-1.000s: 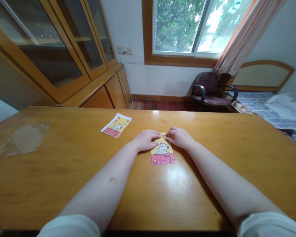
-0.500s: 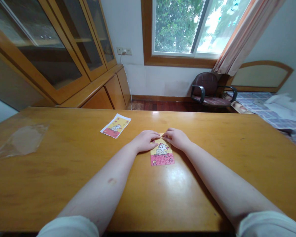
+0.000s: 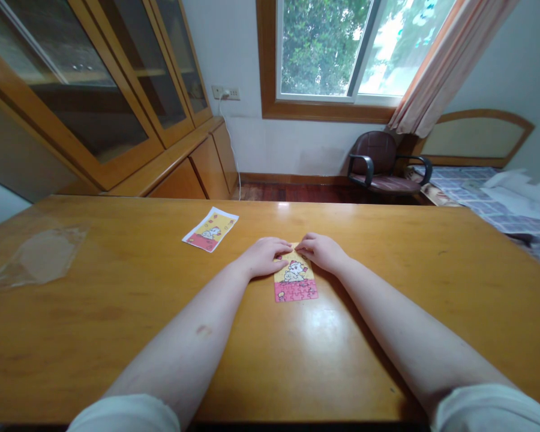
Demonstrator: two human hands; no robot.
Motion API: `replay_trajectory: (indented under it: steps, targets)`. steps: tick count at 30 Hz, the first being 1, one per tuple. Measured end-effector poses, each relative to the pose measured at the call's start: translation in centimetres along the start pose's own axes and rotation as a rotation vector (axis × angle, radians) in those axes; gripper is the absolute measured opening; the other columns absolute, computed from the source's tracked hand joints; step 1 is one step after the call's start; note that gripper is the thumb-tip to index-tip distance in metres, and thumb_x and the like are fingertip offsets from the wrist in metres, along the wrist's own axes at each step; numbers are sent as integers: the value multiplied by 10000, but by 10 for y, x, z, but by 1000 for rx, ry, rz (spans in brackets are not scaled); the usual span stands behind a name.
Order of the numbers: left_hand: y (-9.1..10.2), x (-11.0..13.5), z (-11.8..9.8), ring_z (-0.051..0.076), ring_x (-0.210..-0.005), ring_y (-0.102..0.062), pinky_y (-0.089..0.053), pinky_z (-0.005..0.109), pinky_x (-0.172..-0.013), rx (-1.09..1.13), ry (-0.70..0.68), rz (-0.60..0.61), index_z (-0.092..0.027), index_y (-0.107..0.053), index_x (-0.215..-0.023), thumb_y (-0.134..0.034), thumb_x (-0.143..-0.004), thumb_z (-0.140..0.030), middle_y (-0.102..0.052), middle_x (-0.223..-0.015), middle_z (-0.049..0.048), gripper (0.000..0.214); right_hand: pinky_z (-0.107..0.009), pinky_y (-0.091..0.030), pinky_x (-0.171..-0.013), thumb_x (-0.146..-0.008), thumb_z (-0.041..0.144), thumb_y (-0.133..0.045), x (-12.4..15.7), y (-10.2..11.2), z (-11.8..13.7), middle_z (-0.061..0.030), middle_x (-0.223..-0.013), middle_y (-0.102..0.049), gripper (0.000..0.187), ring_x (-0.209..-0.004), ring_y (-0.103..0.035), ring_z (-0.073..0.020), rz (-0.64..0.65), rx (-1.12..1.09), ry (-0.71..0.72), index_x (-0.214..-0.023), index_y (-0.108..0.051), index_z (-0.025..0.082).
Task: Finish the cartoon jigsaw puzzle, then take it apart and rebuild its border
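A small yellow and pink jigsaw puzzle (image 3: 296, 281) with a cartoon animal lies flat on the wooden table (image 3: 117, 312) in front of me. My left hand (image 3: 266, 254) rests palm down on its upper left corner, fingers stretched toward the top edge. My right hand (image 3: 323, 249) lies on the upper right corner, its fingertips pressed on the puzzle's top edge and almost meeting the left fingertips. Both hands hide the top part of the puzzle. Neither hand holds a loose piece that I can see.
A printed card (image 3: 210, 228) with the same picture lies further back to the left. A clear plastic bag (image 3: 38, 255) sits near the table's left edge. Behind the table are wooden cabinets (image 3: 117, 108), a dark office chair (image 3: 380, 162) and a bed (image 3: 513, 210).
Both hands stay on the top of the puzzle; the right fingertips have shifted slightly left toward the left hand. The view has barely moved.
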State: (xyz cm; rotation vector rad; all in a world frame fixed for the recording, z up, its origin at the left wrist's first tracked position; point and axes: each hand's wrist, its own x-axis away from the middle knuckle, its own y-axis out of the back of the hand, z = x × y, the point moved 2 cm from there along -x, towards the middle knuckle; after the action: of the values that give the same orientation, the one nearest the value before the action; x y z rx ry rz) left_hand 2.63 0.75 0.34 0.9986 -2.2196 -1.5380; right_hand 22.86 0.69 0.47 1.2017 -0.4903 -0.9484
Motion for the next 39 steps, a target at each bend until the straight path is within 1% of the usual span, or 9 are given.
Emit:
replay_trajectory:
  steps: [6,11,19,24,27,32,35,39]
  targets:
    - [-1,0,1,235,-1133,-610,-460,388,-1008,0,4,-2,-210,-683,-1169,-604,-830,-330,-667,-1240,71,369,-248,-460,-782,-931,307,-548,1,1,2,-61,-1005,-671,229,-850,-639,-156,16,13,-9,-1011,-749,232]
    - [-1,0,0,236,-1129,-612,-464,384,-1005,8,9,3,-195,-687,-1164,-608,-824,-327,-670,-1234,82,373,-252,-458,-806,-906,245,-547,3,7,1,-70,-993,-664,224,-873,-631,-163,8,33,-11,-1017,-738,206]
    - [-2,0,2,234,-1134,-608,-460,381,-1008,5,4,-6,-198,-686,-1165,-604,-826,-336,-671,-1234,75,375,-252,-462,-806,-875,215,-549,4,9,3,-61,-981,-666,233,-858,-637,-164,38,15,18,-987,-753,216]
    - [-2,0,2,234,-1132,-611,-458,381,-1009,7,4,-9,-210,-688,-1164,-605,-827,-338,-672,-1231,71,370,-252,-462,-796,-884,238,-547,4,9,3,-61,-984,-667,226,-852,-639,-164,14,16,6,-982,-748,210]
    - [-2,0,2,234,-1130,-613,-455,381,-1013,12,5,-10,-222,-688,-1166,-610,-824,-333,-673,-1230,69,369,-251,-460,-789,-887,245,-549,4,9,3,-60,-989,-667,219,-844,-639,-161,29,24,0,-978,-746,211]
    - [-2,0,1,233,-1133,-612,-456,385,-1011,4,-4,-12,-221,-688,-1164,-604,-827,-330,-671,-1234,67,364,-252,-458,-798,-901,322,-569,4,8,3,-69,-1011,-664,241,-869,-640,-166,-4,37,-24,-1040,-722,199]
    - [-1,0,1,233,-1127,-616,-463,378,-1001,-2,-2,-6,-211,-690,-1159,-601,-829,-333,-673,-1230,71,363,-245,-454,-775,-910,333,-576,2,7,3,-69,-1009,-671,238,-844,-644,-159,22,72,-40,-1039,-729,206]
    - [-1,0,0,234,-1130,-614,-461,381,-1005,-4,-3,-2,-215,-686,-1166,-601,-828,-324,-673,-1231,69,366,-242,-441,-739,-947,337,-531,-1,7,5,-75,-999,-681,257,-830,-650,-161,59,146,-37,-1034,-741,215]
